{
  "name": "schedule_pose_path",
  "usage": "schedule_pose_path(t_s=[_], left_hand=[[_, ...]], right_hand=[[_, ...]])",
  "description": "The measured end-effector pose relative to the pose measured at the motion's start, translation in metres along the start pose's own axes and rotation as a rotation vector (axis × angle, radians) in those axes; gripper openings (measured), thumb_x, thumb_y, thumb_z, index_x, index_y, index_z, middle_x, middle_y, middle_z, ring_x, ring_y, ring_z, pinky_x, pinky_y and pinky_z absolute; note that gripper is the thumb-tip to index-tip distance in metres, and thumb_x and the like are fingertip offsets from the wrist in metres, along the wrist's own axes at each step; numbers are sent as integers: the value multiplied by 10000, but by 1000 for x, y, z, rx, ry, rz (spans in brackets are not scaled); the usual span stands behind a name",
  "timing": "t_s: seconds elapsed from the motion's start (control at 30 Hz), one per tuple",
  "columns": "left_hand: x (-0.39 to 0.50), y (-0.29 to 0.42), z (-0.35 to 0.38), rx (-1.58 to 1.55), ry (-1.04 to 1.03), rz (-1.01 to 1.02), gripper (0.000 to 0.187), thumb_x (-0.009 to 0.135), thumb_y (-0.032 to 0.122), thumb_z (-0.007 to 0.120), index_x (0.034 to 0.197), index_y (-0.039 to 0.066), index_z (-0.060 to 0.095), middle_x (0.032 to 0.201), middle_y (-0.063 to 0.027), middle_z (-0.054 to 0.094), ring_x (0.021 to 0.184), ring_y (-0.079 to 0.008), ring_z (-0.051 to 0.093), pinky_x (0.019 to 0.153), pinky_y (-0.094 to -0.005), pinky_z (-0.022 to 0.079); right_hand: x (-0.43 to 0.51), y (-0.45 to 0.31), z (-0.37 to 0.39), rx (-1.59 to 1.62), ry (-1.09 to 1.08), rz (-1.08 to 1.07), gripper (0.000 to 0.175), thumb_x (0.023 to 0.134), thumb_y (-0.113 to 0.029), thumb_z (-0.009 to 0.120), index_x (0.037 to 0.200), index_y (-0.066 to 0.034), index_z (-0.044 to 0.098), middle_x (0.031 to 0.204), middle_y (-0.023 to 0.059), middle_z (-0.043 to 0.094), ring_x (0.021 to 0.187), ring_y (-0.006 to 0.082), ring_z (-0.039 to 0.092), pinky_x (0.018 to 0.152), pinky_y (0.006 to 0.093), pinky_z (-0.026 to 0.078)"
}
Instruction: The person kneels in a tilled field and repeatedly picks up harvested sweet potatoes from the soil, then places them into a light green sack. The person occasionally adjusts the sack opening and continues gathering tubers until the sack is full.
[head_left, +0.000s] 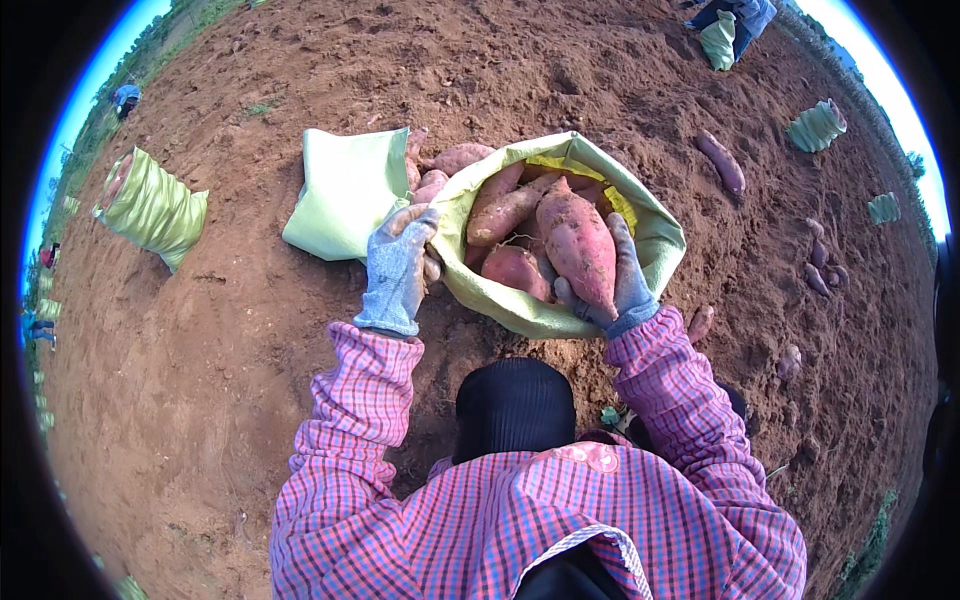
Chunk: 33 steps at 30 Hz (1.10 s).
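A pale green woven sack (495, 304) stands before me with its mouth wide and its rim folded outward. Several sweet potatoes (510, 214) fill the inside. My left hand (401, 262), in a grey work glove, pinches the sack's left rim. Over the sack's right side, my gloved right hand (626, 270) grips a large pinkish sweet potato (577, 240) from below and the right. Its tapered end points toward me; most of the right palm is hidden under it. A flat, folded green sack (352, 187) lies left of the open one, close to my left hand.
More sweet potatoes (457, 159) lie behind the open sack, and one loose sweet potato (721, 163) rests farther right. Filled sacks stand at left (154, 206) and right (817, 126). A person (739, 22) bends over a sack at the top right. Uneven brown soil (225, 360) surrounds me.
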<state>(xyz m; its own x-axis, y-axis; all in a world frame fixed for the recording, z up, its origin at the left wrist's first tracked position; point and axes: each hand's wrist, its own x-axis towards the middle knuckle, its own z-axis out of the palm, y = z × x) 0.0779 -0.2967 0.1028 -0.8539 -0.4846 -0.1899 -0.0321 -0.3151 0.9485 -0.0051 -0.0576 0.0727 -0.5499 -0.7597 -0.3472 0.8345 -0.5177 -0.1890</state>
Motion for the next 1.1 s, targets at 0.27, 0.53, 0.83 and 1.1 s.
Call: schedule_pose_path(t_s=[0.27,0.53,0.83,1.1], left_hand=[[-6,-3,19,-38,25,-33,169,854,100,563,976,-2,620,667,-4,551,414,-53,417,352,-179,321],[-5,-4,16,2,17,-5,151,852,101,580,958,5,626,662,-3,549,438,-59,445,364,-179,341],[-9,-3,9,-43,-23,-46,170,881,133,562,987,5,598,673,-14,541,451,-63,446,378,-177,360],[-11,0,20,-112,106,-39,173,853,90,521,985,1,591,601,-9,506,407,-69,407,365,-197,347]], right_hand=[[43,33,17,-180,259,-112,645,829,-593,512,1240,-97,474,1123,122,580,1007,298,545,896,390,429],[98,7,-15,-455,393,-147,722,856,-596,474,1329,-63,354,1268,206,459,1112,387,489,824,533,481],[31,-7,-2,-2557,-38,-1028,724,728,-465,653,1317,-122,408,1345,179,384,1264,350,356,1000,487,319],[113,38,-6,-2736,167,-899,694,708,-484,638,1295,-162,457,1350,90,404,1305,286,304,1022,580,177]])
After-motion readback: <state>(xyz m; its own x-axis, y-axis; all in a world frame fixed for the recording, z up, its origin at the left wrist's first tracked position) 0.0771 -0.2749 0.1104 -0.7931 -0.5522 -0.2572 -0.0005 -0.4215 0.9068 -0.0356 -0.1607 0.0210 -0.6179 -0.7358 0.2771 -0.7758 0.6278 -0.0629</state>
